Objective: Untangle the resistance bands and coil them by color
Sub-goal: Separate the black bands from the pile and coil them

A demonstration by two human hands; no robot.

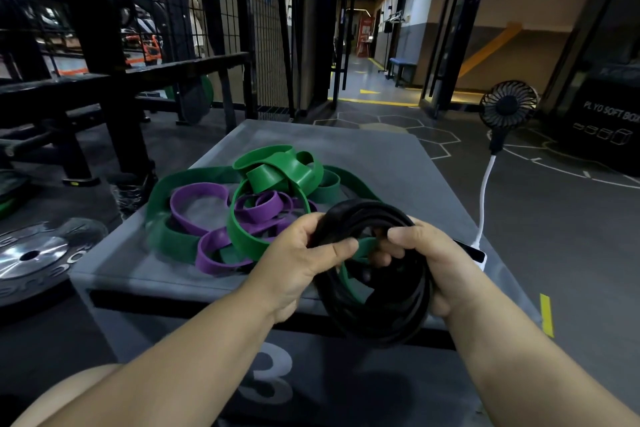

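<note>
Both hands grip a coiled black band [377,274]: left hand [304,253], right hand [426,260]. Tangled green bands [277,170] and purple bands [214,253] lie on the grey worktop [381,163].

— How were the arms?
— Both bare forearms reached forward from below, converging.
— And the grips?
— Left grip [304,253] had its fingers curled round the black coil [381,319]; right grip [429,263] clasped its other side, thumb on top.
</note>
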